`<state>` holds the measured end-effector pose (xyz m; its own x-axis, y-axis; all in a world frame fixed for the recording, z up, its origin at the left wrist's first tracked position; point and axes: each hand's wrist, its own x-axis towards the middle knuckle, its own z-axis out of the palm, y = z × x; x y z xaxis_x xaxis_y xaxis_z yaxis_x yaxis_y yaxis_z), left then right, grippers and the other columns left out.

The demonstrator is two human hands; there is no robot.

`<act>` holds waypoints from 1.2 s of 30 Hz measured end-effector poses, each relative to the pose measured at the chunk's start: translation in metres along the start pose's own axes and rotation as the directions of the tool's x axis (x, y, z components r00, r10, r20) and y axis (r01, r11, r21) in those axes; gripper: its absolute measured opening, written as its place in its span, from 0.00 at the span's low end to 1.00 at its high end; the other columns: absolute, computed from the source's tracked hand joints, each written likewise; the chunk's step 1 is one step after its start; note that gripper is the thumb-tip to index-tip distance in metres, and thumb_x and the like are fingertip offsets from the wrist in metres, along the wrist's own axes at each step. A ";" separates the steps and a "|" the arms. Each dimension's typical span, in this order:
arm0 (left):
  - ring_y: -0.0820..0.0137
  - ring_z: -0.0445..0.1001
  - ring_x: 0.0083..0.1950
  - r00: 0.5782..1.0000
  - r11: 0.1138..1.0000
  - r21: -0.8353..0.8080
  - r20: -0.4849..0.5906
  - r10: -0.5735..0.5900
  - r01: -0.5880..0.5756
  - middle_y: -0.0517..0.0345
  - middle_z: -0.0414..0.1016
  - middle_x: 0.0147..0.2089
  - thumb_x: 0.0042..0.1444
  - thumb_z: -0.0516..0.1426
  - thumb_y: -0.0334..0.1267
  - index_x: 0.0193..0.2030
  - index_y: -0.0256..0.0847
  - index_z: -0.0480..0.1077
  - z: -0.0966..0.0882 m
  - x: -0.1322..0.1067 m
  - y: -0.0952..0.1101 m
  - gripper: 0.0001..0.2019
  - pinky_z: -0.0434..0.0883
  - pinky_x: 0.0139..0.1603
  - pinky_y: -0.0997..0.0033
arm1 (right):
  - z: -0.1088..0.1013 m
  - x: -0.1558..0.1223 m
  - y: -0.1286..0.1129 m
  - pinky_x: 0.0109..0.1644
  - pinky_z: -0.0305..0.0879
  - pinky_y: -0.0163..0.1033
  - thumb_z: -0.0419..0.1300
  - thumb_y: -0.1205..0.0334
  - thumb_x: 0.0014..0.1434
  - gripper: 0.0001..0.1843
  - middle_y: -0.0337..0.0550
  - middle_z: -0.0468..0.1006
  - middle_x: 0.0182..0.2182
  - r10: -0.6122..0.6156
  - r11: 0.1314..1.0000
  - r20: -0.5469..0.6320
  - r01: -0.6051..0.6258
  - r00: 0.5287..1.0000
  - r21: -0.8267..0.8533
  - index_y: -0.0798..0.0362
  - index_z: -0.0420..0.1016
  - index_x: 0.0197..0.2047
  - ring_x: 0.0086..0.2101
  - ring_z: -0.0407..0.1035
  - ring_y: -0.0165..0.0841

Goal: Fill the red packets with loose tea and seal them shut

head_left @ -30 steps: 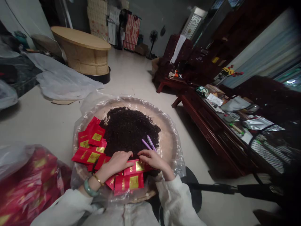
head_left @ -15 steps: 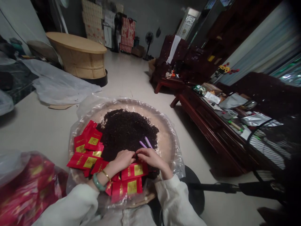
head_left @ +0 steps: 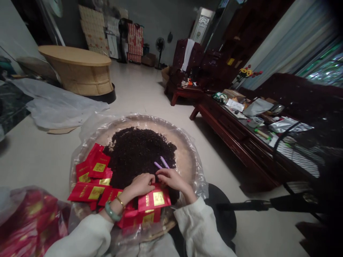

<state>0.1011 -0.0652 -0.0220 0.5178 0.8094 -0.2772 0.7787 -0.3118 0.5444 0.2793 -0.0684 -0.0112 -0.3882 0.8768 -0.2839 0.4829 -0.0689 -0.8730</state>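
A red packet [head_left: 147, 200] with a gold square is between my hands, its face towards me. My left hand [head_left: 142, 184], with a green bangle and a gold bracelet at the wrist, has its fingers closed on the packet's upper edge. At the upper right corner, my right hand [head_left: 171, 178] pinches the same packet; its fingertips are partly hidden. Just beyond lies a heap of dark, loose tea-like leaves [head_left: 139, 146] on a round, plastic-lined tray [head_left: 186, 153]. Two slim purple pieces [head_left: 164, 162], perhaps one tool, rest on the heap near my right hand.
More red packets [head_left: 88, 192] lie along the tray's left and front. A clear bag of red packets [head_left: 34, 221] stands at the lower left. To the right is a long dark wooden table [head_left: 222, 132] with clutter, and a black stand [head_left: 246, 206] beside my right arm.
The view has shifted slightly. The packet between my hands is now tilted up more towards me and covers more of the packet below it. Both hands stay close together at its top.
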 end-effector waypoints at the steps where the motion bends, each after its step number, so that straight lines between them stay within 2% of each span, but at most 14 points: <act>1: 0.68 0.72 0.34 1.000 0.999 -0.042 -0.016 0.018 -0.018 0.60 0.76 0.33 0.48 0.55 0.35 0.32 0.45 0.71 -0.003 -0.001 0.000 0.05 0.62 0.33 0.73 | -0.002 0.000 0.002 0.31 0.65 0.35 0.55 0.58 0.59 0.14 0.43 0.76 0.28 -0.001 1.000 -0.022 0.001 1.000 -0.019 0.56 0.74 0.44 0.27 0.70 0.31; 5: 0.70 0.69 0.28 0.996 0.966 -0.253 -0.081 0.041 -0.060 0.62 0.72 0.27 0.49 0.53 0.35 0.34 0.42 0.70 -0.011 -0.006 -0.004 0.06 0.59 0.29 0.74 | -0.010 -0.003 0.006 0.35 0.64 0.35 0.55 0.62 0.58 0.14 0.43 0.78 0.31 -0.068 0.985 -0.086 0.054 0.994 -0.165 0.55 0.76 0.44 0.30 0.69 0.32; 8: 0.72 0.67 0.25 0.997 0.925 -0.373 -0.053 0.053 -0.069 0.64 0.70 0.25 0.48 0.52 0.35 0.35 0.41 0.70 -0.013 -0.012 -0.008 0.08 0.59 0.26 0.75 | -0.015 -0.008 0.005 0.36 0.62 0.34 0.61 0.63 0.53 0.12 0.41 0.78 0.33 -0.140 0.956 0.019 0.140 0.990 -0.257 0.53 0.78 0.42 0.31 0.68 0.31; 10: 0.72 0.67 0.24 0.998 0.905 -0.420 -0.021 0.064 -0.067 0.64 0.71 0.25 0.47 0.53 0.35 0.36 0.41 0.70 -0.013 -0.016 -0.009 0.09 0.59 0.25 0.76 | -0.016 -0.010 0.004 0.33 0.61 0.32 0.63 0.64 0.50 0.11 0.40 0.77 0.30 -0.124 0.947 0.085 0.143 0.989 -0.288 0.53 0.79 0.39 0.29 0.68 0.31; 12: 0.71 0.69 0.26 0.997 0.898 -0.434 0.000 0.078 -0.071 0.63 0.73 0.27 0.46 0.54 0.35 0.38 0.41 0.71 -0.013 -0.019 -0.009 0.11 0.62 0.27 0.76 | -0.014 -0.010 0.005 0.32 0.60 0.32 0.64 0.66 0.48 0.10 0.39 0.77 0.28 -0.099 0.941 0.102 0.126 0.990 -0.314 0.53 0.80 0.37 0.28 0.67 0.30; 16: 0.66 0.75 0.40 0.987 0.890 -0.442 0.047 0.151 -0.115 0.58 0.78 0.42 0.47 0.58 0.39 0.48 0.43 0.71 -0.013 -0.025 -0.003 0.18 0.67 0.40 0.74 | -0.012 -0.008 0.009 0.30 0.58 0.30 0.63 0.69 0.48 0.10 0.37 0.76 0.26 -0.067 0.932 0.137 0.110 0.988 -0.345 0.53 0.80 0.36 0.26 0.66 0.28; 18: 0.66 0.75 0.44 0.980 0.891 -0.434 0.073 0.184 -0.135 0.56 0.78 0.46 0.54 0.54 0.43 0.49 0.44 0.72 -0.012 -0.027 0.000 0.16 0.67 0.45 0.72 | -0.012 -0.007 0.012 0.28 0.56 0.29 0.63 0.69 0.47 0.10 0.36 0.75 0.24 -0.029 0.924 0.157 0.086 0.987 -0.373 0.52 0.80 0.36 0.25 0.65 0.27; 21: 0.67 0.75 0.45 0.976 0.911 -0.374 0.063 0.210 -0.172 0.57 0.79 0.47 0.59 0.48 0.41 0.47 0.45 0.74 -0.005 -0.032 0.004 0.16 0.66 0.47 0.72 | -0.010 -0.007 0.015 0.26 0.54 0.28 0.65 0.67 0.45 0.11 0.34 0.74 0.22 0.031 0.905 0.173 0.046 0.984 -0.422 0.51 0.80 0.35 0.23 0.64 0.26; 24: 0.64 0.75 0.47 0.986 0.949 -0.274 0.017 0.169 -0.157 0.57 0.79 0.48 0.57 0.51 0.38 0.49 0.46 0.74 0.005 -0.038 0.007 0.16 0.66 0.49 0.69 | -0.007 -0.009 0.015 0.26 0.53 0.28 0.64 0.68 0.45 0.08 0.33 0.72 0.21 0.021 0.892 0.180 0.062 0.983 -0.447 0.51 0.81 0.32 0.23 0.63 0.25; 28: 0.61 0.75 0.47 0.991 0.966 -0.225 -0.082 0.108 -0.124 0.55 0.79 0.47 0.57 0.51 0.39 0.48 0.45 0.74 0.011 -0.042 0.009 0.15 0.66 0.50 0.66 | -0.006 -0.014 0.008 0.30 0.56 0.29 0.61 0.71 0.45 0.08 0.36 0.73 0.23 -0.101 0.879 0.144 0.156 0.984 -0.451 0.52 0.80 0.29 0.26 0.64 0.27; 33: 0.66 0.77 0.41 0.967 0.921 -0.363 -0.249 0.053 -0.144 0.59 0.81 0.40 0.56 0.54 0.39 0.38 0.44 0.78 -0.004 -0.037 -0.001 0.11 0.67 0.44 0.72 | -0.006 -0.015 -0.004 0.28 0.55 0.29 0.60 0.70 0.47 0.07 0.37 0.72 0.24 -0.172 0.908 0.058 0.181 0.983 -0.378 0.53 0.79 0.30 0.25 0.64 0.27; 36: 0.68 0.77 0.35 0.916 0.939 -0.298 -0.400 0.038 -0.169 0.58 0.80 0.33 0.56 0.56 0.39 0.31 0.41 0.76 -0.016 -0.035 -0.011 0.09 0.67 0.38 0.73 | -0.003 -0.010 -0.008 0.28 0.56 0.30 0.59 0.68 0.50 0.07 0.37 0.72 0.24 -0.200 0.928 -0.005 0.188 0.980 -0.322 0.54 0.79 0.31 0.25 0.64 0.27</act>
<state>0.0688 -0.0818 -0.0053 0.3620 0.9285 0.0830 0.5383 -0.2809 0.7945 0.2815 -0.0751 -0.0002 -0.4728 0.8754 -0.1011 0.6282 0.2543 -0.7353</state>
